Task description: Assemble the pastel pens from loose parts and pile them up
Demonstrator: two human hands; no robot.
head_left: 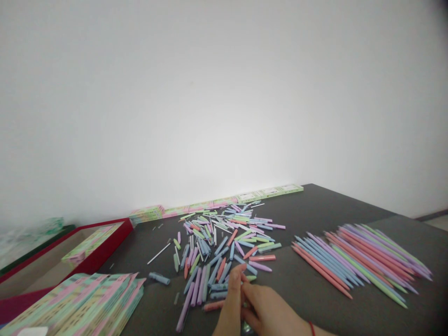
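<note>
Several flat packs (87, 298) lie well left of the grip, with a red box (114, 242) beyond them. Nearer, but still left, a blue cap (159, 279) rests on its side, then a purple barrel (185, 307), its long axis running away from the person and slightly rightward. Just left of the grip lies a red piece (214, 305), its long axis nearly crosswise, its right end reaching the left hand (229, 303) in view; whether they touch is unclear. Of the two hands, the left is clearly nearer to it.

The left hand's thumb points up and away, and the fingers of the right hand (275, 308) close in against it from the right. The fingertips come together, but whether anything is pinched between them cannot be told. A green piece (250, 278) shows just beyond the fingertips, partly hidden. Farther beyond, loose parts (262, 257) spread at many angles. Well to the right lie the pens (322, 271), side by side, slanting toward the person at their right ends, nearer to the right hand.
</note>
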